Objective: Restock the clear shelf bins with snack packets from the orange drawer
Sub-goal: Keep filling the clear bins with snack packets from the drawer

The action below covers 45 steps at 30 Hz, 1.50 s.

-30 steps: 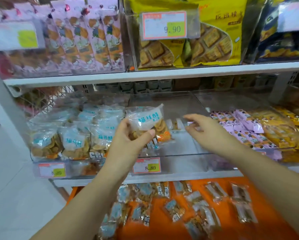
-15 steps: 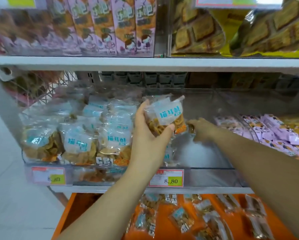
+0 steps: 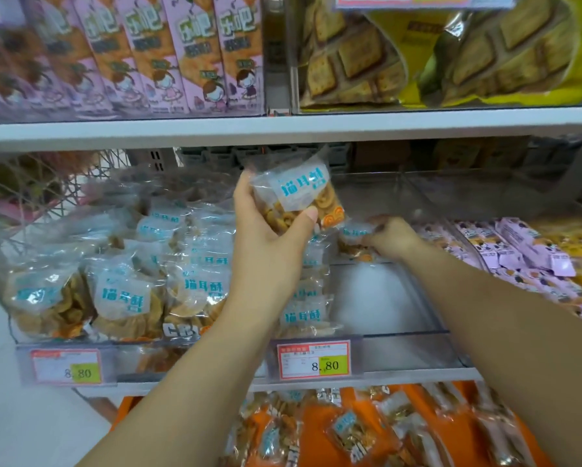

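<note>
Now mid-restock: left hand (image 3: pixel 269 227) grips snack packet (image 3: pixel 298 197), raised above clear bin (image 3: pixel 401 298); right hand (image 3: pixel 389 235) fingers curl on second packet (image 3: pixel 353 232) at bin's back. Next, likely: set held packet alongside, label forward.

clear snack packet (image 3: pixel 296 200) tilted, above half-filled middle bin (image 3: pixel 401 335).

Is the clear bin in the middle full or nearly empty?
Mostly empty: the bin shows bare floor, with only a few packets along its left side.
</note>
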Each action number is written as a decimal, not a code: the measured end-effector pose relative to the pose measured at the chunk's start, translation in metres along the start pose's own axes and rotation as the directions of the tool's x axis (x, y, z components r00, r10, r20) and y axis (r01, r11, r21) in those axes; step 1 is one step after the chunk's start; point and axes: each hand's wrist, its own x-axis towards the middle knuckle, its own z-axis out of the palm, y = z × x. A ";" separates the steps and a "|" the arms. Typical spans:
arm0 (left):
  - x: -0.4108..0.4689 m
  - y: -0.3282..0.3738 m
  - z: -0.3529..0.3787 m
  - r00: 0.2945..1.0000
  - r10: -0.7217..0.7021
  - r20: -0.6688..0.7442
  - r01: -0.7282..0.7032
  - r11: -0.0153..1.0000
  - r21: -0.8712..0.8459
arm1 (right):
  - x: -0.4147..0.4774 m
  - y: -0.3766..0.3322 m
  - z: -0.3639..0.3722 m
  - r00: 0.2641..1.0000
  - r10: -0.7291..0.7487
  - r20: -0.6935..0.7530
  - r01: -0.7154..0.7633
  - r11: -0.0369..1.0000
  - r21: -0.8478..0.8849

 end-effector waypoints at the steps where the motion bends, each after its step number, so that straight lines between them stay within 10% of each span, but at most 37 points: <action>1: 0.002 -0.001 0.001 1.000 -0.017 0.001 0.017 1.000 0.012 | 0.002 0.001 0.000 1.000 0.005 -0.013 -0.005 1.000 -0.002; 14: 0.017 -0.029 0.007 0.994 -0.108 -0.007 0.108 0.993 0.043 | 0.026 -0.005 0.018 0.988 0.061 0.142 -0.080 0.989 0.127; 17: 0.014 -0.031 0.009 0.993 -0.120 0.010 0.119 0.992 0.046 | 0.022 -0.008 0.008 1.000 0.014 -0.007 -0.013 0.989 0.149; 22: 0.008 -0.027 0.008 0.988 -0.119 0.094 0.118 0.993 0.024 | -0.033 -0.038 -0.028 0.974 -0.170 0.151 0.016 0.715 0.699; 30: -0.006 -0.019 0.006 0.877 -0.143 0.459 0.119 0.990 0.080 | -0.099 -0.056 -0.076 0.754 -0.464 0.466 0.466 0.877 0.119; 45: -0.030 -0.009 -0.016 0.879 0.022 0.477 -0.331 0.748 0.575 | -0.049 -0.024 -0.031 0.973 -0.114 0.198 0.188 0.895 -0.405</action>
